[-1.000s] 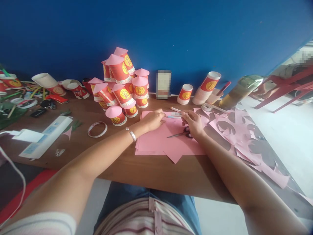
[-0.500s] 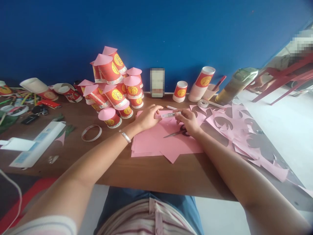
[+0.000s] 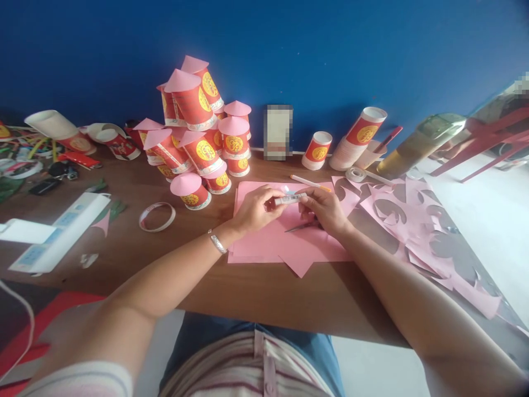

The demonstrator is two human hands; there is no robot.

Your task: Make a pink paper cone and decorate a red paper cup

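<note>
Far L: white power strip [image 3: 61,231] flat on table, then white paper ring [image 3: 142,219], then stacked red cups [image 3: 202,149] w/ pink cone tops behind it. Mid: L hand [image 3: 257,208] over pink sheets [image 3: 256,248], thumb + fingers pinching L end of small whitish bar [image 3: 290,199], which is held above the sheets btwn both hands. R hand [image 3: 325,208] fingertips pinch its R end; scissors [image 3: 301,226] on sheets, handles partly hidden under R hand. Then pink scraps [image 3: 415,234], tilted bottle [image 3: 419,143] behind.
</note>
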